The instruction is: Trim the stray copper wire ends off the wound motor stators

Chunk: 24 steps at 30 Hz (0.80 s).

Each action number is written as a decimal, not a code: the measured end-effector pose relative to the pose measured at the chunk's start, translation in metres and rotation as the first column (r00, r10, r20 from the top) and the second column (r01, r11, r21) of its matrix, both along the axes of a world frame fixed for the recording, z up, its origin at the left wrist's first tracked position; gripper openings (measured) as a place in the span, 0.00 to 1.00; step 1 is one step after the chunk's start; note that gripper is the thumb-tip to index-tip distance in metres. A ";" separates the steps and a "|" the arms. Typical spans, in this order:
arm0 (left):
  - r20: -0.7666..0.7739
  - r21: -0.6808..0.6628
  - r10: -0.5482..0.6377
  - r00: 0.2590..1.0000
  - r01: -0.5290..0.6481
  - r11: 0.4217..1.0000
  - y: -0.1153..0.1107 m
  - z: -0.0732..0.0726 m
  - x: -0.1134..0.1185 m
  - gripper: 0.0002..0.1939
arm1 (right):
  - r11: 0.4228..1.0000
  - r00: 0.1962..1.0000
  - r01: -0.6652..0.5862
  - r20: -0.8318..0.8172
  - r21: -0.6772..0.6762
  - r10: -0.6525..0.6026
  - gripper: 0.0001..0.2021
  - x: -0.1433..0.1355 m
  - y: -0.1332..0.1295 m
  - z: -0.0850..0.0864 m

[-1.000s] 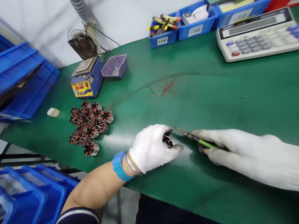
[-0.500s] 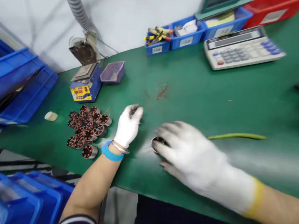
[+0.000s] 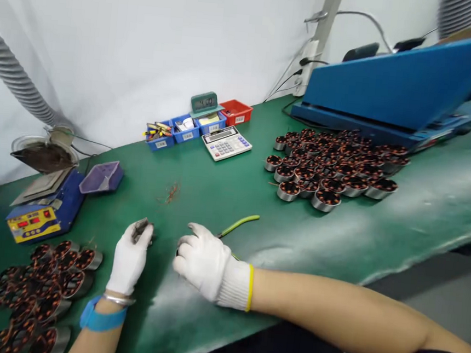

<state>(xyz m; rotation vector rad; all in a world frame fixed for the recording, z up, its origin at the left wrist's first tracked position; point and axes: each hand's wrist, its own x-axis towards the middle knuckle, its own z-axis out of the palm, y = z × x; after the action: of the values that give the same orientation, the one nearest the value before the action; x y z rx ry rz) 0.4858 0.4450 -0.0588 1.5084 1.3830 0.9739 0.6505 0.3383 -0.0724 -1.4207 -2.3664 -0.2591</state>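
My left hand (image 3: 130,255), in a white glove, rests on the green table with its fingers curled together; whether anything is between them cannot be made out. To its right, my right hand (image 3: 203,259), also gloved, bends its fingers over a small round wound part, of which only a dark edge shows at the fingertips. Pliers with green handles (image 3: 239,223) lie just behind my right hand. A group of metal rings with copper windings (image 3: 73,283) stands left of my left hand. A larger group of such rings (image 3: 326,198) stands at the right.
Copper wire scraps (image 3: 172,193) lie behind the hands. A calculator (image 3: 227,144), blue bins (image 3: 161,143), a red bin (image 3: 237,110) and a clock (image 3: 204,102) line the back. At left are a purple tray (image 3: 102,177) and a blue device (image 3: 42,220); a blue machine (image 3: 375,84) fills the right.
The view has swung right, bringing the large ring group and blue machine into sight. My right hand's fingers have closed more around the wound part, which is now mostly covered.
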 end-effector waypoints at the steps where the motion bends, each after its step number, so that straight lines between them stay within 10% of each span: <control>1: 0.004 0.000 0.010 1.000 -0.010 1.000 0.001 0.000 0.000 0.37 | 1.000 1.000 0.006 -0.002 0.015 -0.006 0.02 0.003 -0.004 0.002; 11: -0.013 -0.058 -0.048 0.999 0.047 0.997 -0.006 -0.003 0.005 0.38 | 0.831 0.847 0.528 -0.045 0.178 -0.529 0.06 0.194 -0.107 0.008; 13: -0.031 -0.068 -0.064 0.997 0.062 0.996 -0.011 -0.001 0.007 0.38 | 0.688 0.723 0.682 -0.091 0.246 -0.685 0.15 0.216 -0.124 0.006; 15: -0.032 -0.083 -0.062 0.998 0.059 0.995 -0.014 0.000 0.008 0.39 | 0.430 0.463 0.881 -0.174 0.197 -0.869 0.38 0.222 -0.135 0.003; 18: -0.038 -0.101 -0.063 0.997 0.059 0.993 -0.016 0.000 0.007 0.39 | 0.042 0.017 0.976 -0.115 -0.215 -0.993 0.57 0.217 -0.137 0.001; 24: -0.060 -0.136 -0.084 0.995 0.075 0.988 -0.019 0.002 0.008 0.40 | -0.024 -0.033 0.928 -0.017 -0.372 -0.999 0.67 0.224 -0.093 -0.002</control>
<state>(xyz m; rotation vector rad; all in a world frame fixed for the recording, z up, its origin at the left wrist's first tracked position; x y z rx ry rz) 0.4943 0.4257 -0.0566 1.4939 1.3947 0.7734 0.8744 0.2455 -0.0745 -2.8451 -0.5984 -0.0452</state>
